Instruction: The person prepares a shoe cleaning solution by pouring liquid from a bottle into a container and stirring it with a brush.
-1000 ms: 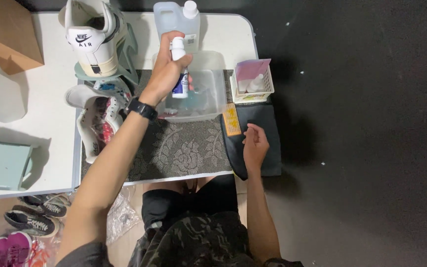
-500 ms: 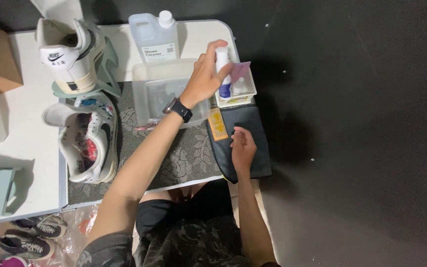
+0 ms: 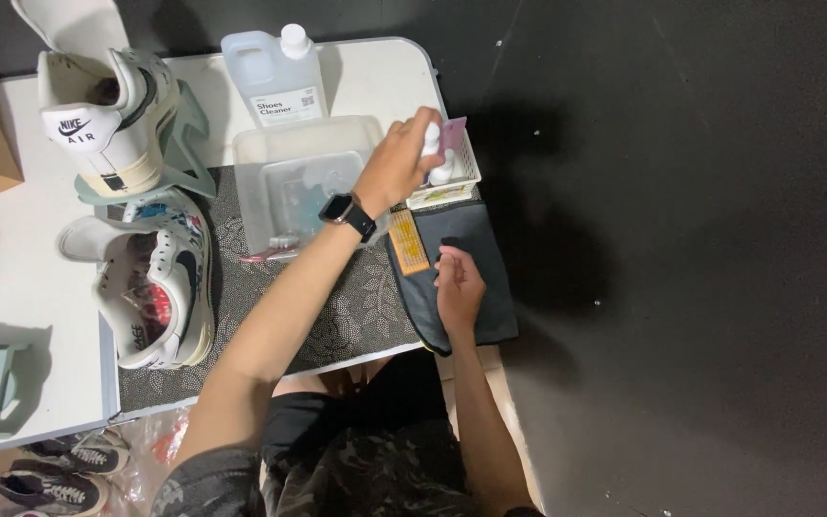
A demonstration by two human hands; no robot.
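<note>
My left hand [image 3: 396, 165], with a black watch on its wrist, reaches across the table and grips a small white spray bottle [image 3: 430, 140] over a little white basket [image 3: 469, 172] at the table's right edge. Another small white bottle [image 3: 445, 168] stands in that basket, with a pink card behind it. My right hand [image 3: 458, 284] rests on a dark folded cloth [image 3: 490, 268] beside a yellow brush [image 3: 409, 241].
A clear plastic tub [image 3: 270, 158] sits mid-table on a dark patterned mat [image 3: 356, 316]. A large clear jug of cleaner [image 3: 270, 77] stands behind it. A white sneaker [image 3: 160, 292] lies on the mat; another [image 3: 107, 120] stands on a green stand. More shoes on the floor [image 3: 50, 474].
My left hand carried the spray bottle from above the clear tub rightward to the small basket. My right hand stayed on the dark cloth.
</note>
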